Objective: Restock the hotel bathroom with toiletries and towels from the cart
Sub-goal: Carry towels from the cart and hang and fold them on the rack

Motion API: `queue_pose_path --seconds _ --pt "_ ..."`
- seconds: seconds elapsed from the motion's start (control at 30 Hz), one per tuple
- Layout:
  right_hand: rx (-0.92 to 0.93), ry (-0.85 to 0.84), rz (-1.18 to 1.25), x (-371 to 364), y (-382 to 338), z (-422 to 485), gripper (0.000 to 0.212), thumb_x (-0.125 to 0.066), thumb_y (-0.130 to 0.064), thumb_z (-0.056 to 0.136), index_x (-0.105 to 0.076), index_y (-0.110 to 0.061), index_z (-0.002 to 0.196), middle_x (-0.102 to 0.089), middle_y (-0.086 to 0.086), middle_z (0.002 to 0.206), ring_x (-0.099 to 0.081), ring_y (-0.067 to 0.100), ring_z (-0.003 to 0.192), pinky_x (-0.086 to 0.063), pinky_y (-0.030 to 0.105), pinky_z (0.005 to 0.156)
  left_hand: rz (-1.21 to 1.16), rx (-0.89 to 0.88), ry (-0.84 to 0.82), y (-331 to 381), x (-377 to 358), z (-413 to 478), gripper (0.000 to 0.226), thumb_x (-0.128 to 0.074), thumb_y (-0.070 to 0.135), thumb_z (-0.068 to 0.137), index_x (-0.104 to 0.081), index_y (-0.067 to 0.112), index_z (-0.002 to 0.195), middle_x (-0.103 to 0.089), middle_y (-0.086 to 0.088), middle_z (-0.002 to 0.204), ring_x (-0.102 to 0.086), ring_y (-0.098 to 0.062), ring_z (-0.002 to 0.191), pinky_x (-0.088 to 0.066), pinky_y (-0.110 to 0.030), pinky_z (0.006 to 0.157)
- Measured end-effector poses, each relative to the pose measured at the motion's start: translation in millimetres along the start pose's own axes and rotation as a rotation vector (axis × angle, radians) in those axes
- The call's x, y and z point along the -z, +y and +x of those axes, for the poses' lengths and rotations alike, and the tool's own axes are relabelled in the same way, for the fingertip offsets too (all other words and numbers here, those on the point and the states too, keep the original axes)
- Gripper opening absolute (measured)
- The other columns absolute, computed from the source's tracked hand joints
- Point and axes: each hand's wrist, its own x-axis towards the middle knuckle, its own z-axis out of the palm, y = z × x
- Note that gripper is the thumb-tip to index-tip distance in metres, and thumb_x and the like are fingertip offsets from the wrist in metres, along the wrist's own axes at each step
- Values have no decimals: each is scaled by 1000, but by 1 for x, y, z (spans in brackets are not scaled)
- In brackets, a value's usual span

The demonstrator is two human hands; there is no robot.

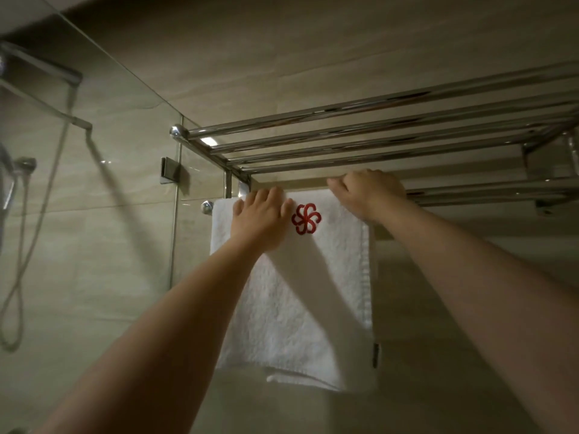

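A white towel [300,296] with a red embroidered flower logo [306,219] hangs folded over the lower bar of a chrome towel rack [344,142] on the wall. My left hand [261,219] lies flat on the towel's upper left part, fingers reaching to the bar. My right hand [366,191] is at the towel's top right edge, its fingers curled over the bar and the fold there.
A glass shower screen [125,151] stands to the left with a metal clamp [170,170] holding it. Behind the glass hang a shower hose [37,214] and fittings. Beige tiled wall surrounds the rack, whose shelf bars run off to the right.
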Motion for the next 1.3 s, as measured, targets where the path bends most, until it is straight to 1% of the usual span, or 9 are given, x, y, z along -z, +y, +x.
queue_pose_path --seconds 0.07,0.17,0.3,0.4,0.53,0.77,0.9,1.03,1.3 --pt "8 74 -52 1 6 -12 48 -20 -42 100 -54 -15 81 -50 2 67 -42 16 57 -33 27 56 -36 -14 -24 5 7 -7 47 -24 41 99 -32 20 139 -38 -5 145 -29 -22 137 -22 -44 113" --pt "-7 96 -45 8 18 -31 41 -23 -39 100 -53 -14 112 -62 7 102 -53 23 92 -39 35 79 -47 -57 -31 15 18 -21 49 -24 40 100 -26 20 144 -31 -3 151 -23 -21 141 -18 -43 116" --pt "2 41 -49 19 29 -59 38 -28 -37 99 -45 -17 127 -53 5 128 -44 23 117 -33 37 97 -30 -104 -64 36 24 -46 50 -26 40 100 -26 19 145 -29 -2 153 -23 -20 141 -17 -40 115" --pt "15 32 -52 32 30 -78 42 -32 -35 99 -39 -17 136 -46 3 138 -38 22 127 -29 37 103 -74 -162 -90 53 26 -62 41 -31 35 100 -44 17 135 -44 -4 142 -41 -20 130 -32 -37 108" --pt "16 -18 -55 50 28 -106 39 -34 -32 98 -41 -18 134 -45 1 138 -37 20 127 -29 36 103 -192 -235 -150 80 25 -85 31 -37 30 99 -59 16 116 -60 -1 121 -57 -14 107 -47 -25 90" --pt "25 -173 -114 82 29 -168 27 -38 -29 96 -54 -18 115 -46 -2 128 -41 16 117 -35 32 92 -253 -379 -417 105 23 -122 22 -45 21 95 -64 14 101 -67 -4 104 -63 -19 92 -52 -39 85" --pt "-26 -312 -169 105 26 -207 26 -43 -31 94 -57 -18 111 -46 -1 125 -42 18 119 -40 34 95 -307 -421 -562 114 36 -148 20 -47 21 94 -64 12 99 -67 -8 101 -62 -24 93 -51 -39 86" --pt "-124 -455 -220 133 12 -248 24 -43 -32 94 -59 -18 106 -49 -1 118 -48 20 111 -44 35 87 -364 -537 -671 119 56 -180 21 -47 22 94 -63 9 97 -65 -12 101 -59 -30 95 -48 -34 84" --pt "-378 -748 -235 191 -31 -343 26 -46 -35 94 -60 -20 110 -48 2 119 -53 19 105 -44 36 93 -488 -710 -853 135 76 -256 26 -44 33 95 -63 15 101 -66 -5 105 -59 -24 97 -47 -34 87"
